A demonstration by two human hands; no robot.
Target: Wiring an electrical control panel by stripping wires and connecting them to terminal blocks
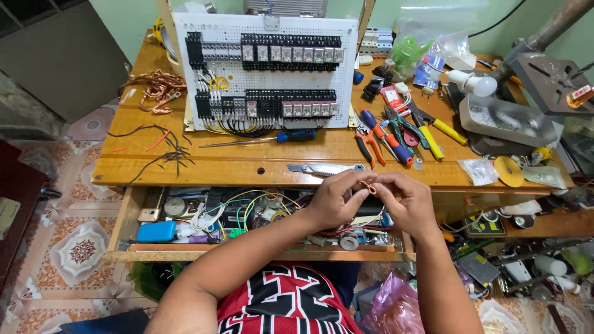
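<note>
My left hand (337,199) and right hand (405,203) pinched a small copper wire loop (367,185) between them, only partly bent; the relay board (266,71) looked mostly wired.

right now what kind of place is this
Probably a home electrical workbench. A white perforated board wired with relays stands on the wooden table, pliers and screwdrivers lie beside it, and an open drawer holds tangled wires and parts.

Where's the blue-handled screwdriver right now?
Head view: the blue-handled screwdriver lies flat on the wooden bench, just below the white relay panel, above the utility knife and left of the pliers.
</note>
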